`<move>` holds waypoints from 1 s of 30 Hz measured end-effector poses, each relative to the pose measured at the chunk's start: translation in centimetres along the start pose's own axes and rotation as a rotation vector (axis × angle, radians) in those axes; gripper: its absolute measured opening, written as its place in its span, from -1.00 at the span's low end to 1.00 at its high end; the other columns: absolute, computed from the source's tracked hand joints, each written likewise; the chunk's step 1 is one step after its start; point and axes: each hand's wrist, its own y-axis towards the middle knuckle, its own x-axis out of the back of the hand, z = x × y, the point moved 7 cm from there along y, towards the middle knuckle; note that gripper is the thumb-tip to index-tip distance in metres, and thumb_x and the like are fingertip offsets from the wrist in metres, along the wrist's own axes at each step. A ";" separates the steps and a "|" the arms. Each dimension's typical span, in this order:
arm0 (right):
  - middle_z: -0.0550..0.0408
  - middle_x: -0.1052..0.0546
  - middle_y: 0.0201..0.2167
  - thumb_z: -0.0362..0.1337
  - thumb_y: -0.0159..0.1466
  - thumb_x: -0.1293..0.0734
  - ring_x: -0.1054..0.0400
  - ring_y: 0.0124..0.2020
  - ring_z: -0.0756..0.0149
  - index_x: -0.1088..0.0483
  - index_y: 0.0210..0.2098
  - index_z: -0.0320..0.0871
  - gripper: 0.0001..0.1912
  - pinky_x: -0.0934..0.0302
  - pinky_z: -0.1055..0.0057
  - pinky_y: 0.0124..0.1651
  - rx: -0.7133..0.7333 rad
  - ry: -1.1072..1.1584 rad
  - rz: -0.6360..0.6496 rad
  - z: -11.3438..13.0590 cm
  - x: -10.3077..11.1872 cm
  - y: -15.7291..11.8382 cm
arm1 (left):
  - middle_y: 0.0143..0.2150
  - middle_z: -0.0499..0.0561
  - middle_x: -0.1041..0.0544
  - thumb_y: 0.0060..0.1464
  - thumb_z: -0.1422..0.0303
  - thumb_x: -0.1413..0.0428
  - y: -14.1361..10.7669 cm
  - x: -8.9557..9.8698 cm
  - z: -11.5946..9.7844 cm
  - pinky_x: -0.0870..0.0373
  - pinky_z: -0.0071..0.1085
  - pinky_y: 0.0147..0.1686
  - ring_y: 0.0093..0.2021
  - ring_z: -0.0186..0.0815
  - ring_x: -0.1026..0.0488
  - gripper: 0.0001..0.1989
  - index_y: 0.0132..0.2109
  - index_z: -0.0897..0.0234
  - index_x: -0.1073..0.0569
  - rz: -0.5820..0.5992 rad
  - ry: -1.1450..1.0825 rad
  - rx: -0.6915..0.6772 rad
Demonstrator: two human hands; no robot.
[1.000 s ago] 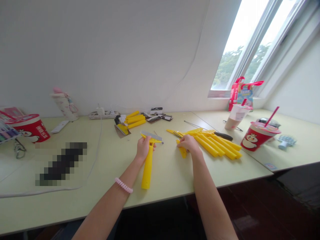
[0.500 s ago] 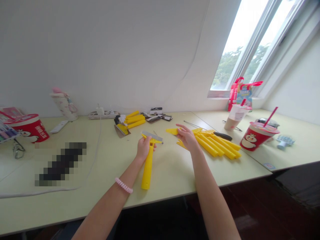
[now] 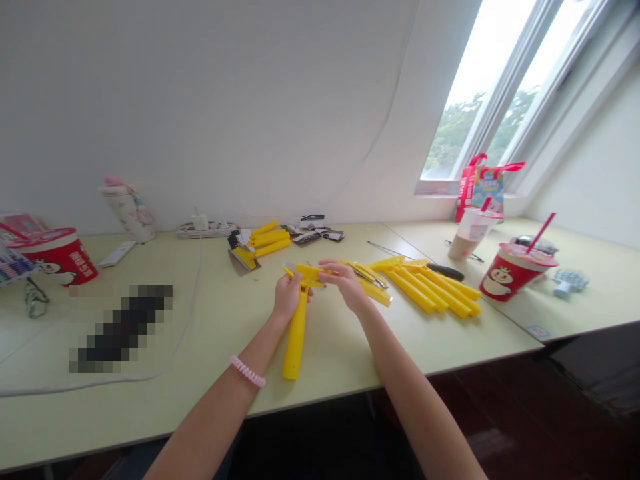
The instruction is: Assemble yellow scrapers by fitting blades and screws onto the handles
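My left hand (image 3: 287,297) is closed around the head end of a yellow scraper (image 3: 295,340), whose handle points down toward the table's near edge. A clear-grey blade edge shows at the head's upper left. In my right hand (image 3: 346,283) a flat yellow plastic cover (image 3: 309,271) is pinched at its right end. The cover lies over the scraper head; whether it is seated there I cannot tell. Just right of my right hand are loose yellow covers (image 3: 377,291) and thin metal blades (image 3: 369,274). Several yellow scraper handles (image 3: 430,287) lie side by side further right.
A black-handled screwdriver (image 3: 447,272) lies behind the handles. At the back are more yellow scrapers (image 3: 270,238) and dark packaging (image 3: 320,235). Red cups (image 3: 515,273) stand at right and left. A power strip (image 3: 210,230) sits against the wall, its white cable (image 3: 195,300) crossing the table.
My right hand has moved left, bringing the yellow cover from above the table onto the scraper head. The left hand and scraper have stayed in place. The loose covers and blades are now uncovered.
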 end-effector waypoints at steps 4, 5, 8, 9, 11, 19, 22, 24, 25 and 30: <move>0.05 -0.48 -0.20 -0.23 -0.09 -0.39 -0.31 -0.20 0.28 -0.49 -0.49 -0.16 -0.83 -0.13 0.37 -0.12 -0.104 0.115 0.085 -1.1 -0.9 0.0 | -0.70 -0.01 -0.40 -0.04 0.20 0.03 -0.1 0.0 -0.3 -0.19 -0.49 -0.71 -0.75 -0.39 -0.28 -0.73 -0.41 0.36 -0.36 -0.005 0.021 -0.024; 0.06 -0.49 -0.26 -0.24 -0.09 -0.40 -0.32 -0.23 0.29 -0.49 -0.48 -0.17 -0.83 -0.14 0.37 -0.12 -0.130 0.153 0.113 -1.3 -1.2 0.0 | -0.70 -0.01 -0.40 -0.04 0.19 0.03 -0.1 0.0 -0.3 -0.19 -0.49 -0.71 -0.75 -0.39 -0.28 -0.72 -0.40 0.36 -0.36 -0.006 0.025 -0.028; 0.06 -0.49 -0.39 -0.27 -0.11 -0.43 -0.34 -0.31 0.31 -0.48 -0.47 -0.20 -0.81 -0.21 0.35 -0.13 -0.222 0.270 0.138 -2.0 -1.6 -0.2 | -0.69 -0.01 -0.40 -0.03 0.17 0.04 -0.1 0.1 -0.3 -0.20 -0.49 -0.71 -0.74 -0.39 -0.28 -0.71 -0.41 0.35 -0.35 -0.012 0.023 -0.033; 0.05 -0.49 -0.41 -0.27 -0.12 -0.44 -0.34 -0.33 0.32 -0.48 -0.47 -0.21 -0.80 -0.23 0.35 -0.15 -0.244 0.297 0.136 -2.2 -1.7 -0.2 | -0.70 -0.02 -0.40 -0.03 0.17 0.04 -0.1 0.1 -0.2 -0.20 -0.49 -0.71 -0.74 -0.39 -0.28 -0.71 -0.41 0.35 -0.34 -0.015 0.021 -0.031; 0.04 -0.48 -0.41 -0.29 -0.13 -0.46 -0.35 -0.37 0.34 -0.47 -0.48 -0.22 -0.79 -0.26 0.35 -0.18 -0.259 0.322 0.128 -2.4 -1.7 -0.3 | -0.70 -0.02 -0.40 -0.04 0.17 0.04 0.0 0.2 -0.1 -0.20 -0.49 -0.71 -0.75 -0.39 -0.28 -0.71 -0.41 0.35 -0.35 -0.020 0.017 -0.026; 0.08 -0.48 -0.47 -0.22 -0.12 -0.46 -0.35 -0.46 0.37 -0.47 -0.50 -0.20 -0.79 -0.28 0.37 -0.26 -0.176 0.243 0.098 -2.0 -1.7 -0.2 | -0.68 0.02 -0.41 -0.06 0.21 0.05 -0.1 0.1 -0.2 -0.17 -0.49 -0.70 -0.74 -0.39 -0.28 -0.72 -0.43 0.38 -0.36 0.007 -0.006 -0.013; 0.09 -0.48 -0.48 -0.22 -0.10 -0.44 -0.34 -0.45 0.36 -0.48 -0.51 -0.17 -0.83 -0.27 0.37 -0.26 -0.159 0.212 0.083 -1.9 -1.6 -0.2 | -0.68 0.03 -0.41 -0.06 0.20 0.06 -0.2 -0.2 0.0 -0.16 -0.48 -0.72 -0.74 -0.38 -0.28 -0.72 -0.44 0.37 -0.35 0.033 -0.033 0.013; 0.09 -0.48 -0.49 -0.23 -0.10 -0.44 -0.34 -0.45 0.36 -0.48 -0.52 -0.16 -0.84 -0.26 0.37 -0.27 -0.150 0.196 0.070 -1.8 -1.5 -0.2 | -0.68 0.02 -0.40 -0.05 0.16 0.08 -0.3 -0.5 0.1 -0.16 -0.47 -0.72 -0.75 -0.38 -0.27 -0.68 -0.44 0.36 -0.35 0.056 -0.078 0.045; 0.09 -0.48 -0.49 -0.23 -0.10 -0.43 -0.34 -0.44 0.35 -0.48 -0.52 -0.16 -0.85 -0.26 0.36 -0.27 -0.145 0.190 0.063 -1.8 -1.5 -0.1 | -0.68 0.02 -0.40 -0.04 0.12 0.10 -0.3 -0.7 0.2 -0.18 -0.47 -0.71 -0.74 -0.37 -0.28 -0.64 -0.44 0.36 -0.35 0.070 -0.108 0.068; 0.07 -0.48 -0.46 -0.25 -0.10 -0.42 -0.33 -0.46 0.35 -0.48 -0.51 -0.17 -0.85 -0.27 0.34 -0.27 -0.153 0.171 0.032 -1.8 -1.2 -0.1 | -0.60 0.08 -0.46 -0.03 0.04 0.11 -0.1 -0.1 -0.5 -0.29 -0.44 -0.63 -0.66 -0.32 -0.39 -0.55 -0.41 0.38 -0.37 -0.001 -0.105 0.113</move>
